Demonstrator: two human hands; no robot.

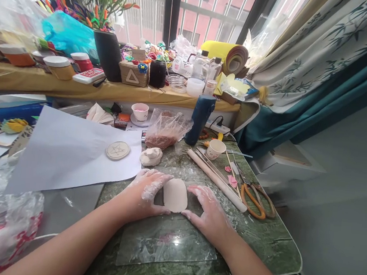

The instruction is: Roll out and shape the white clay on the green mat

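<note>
A flat, rounded slab of pale clay (175,195) lies on a clear sheet (168,248) on the green tabletop. My left hand (147,192), dusted white, curls around the slab's left side, fingertips at its top edge and thumb at its lower edge. On the other side, my right hand (207,207) has its fingers at the right edge and its thumb by the lower right corner. Just beyond my left hand sits a lump of clay (151,156). A round clay disc with a star drawn on it (117,150) rests on white paper (68,152).
At right lie a rolling pin (216,179), orange-handled scissors (253,204) and thin sticks beside a paper cup (215,149). Behind stand a dark blue bottle (199,119) and a plastic bag of brown material (164,133). Crumpled plastic (3,224) is at left.
</note>
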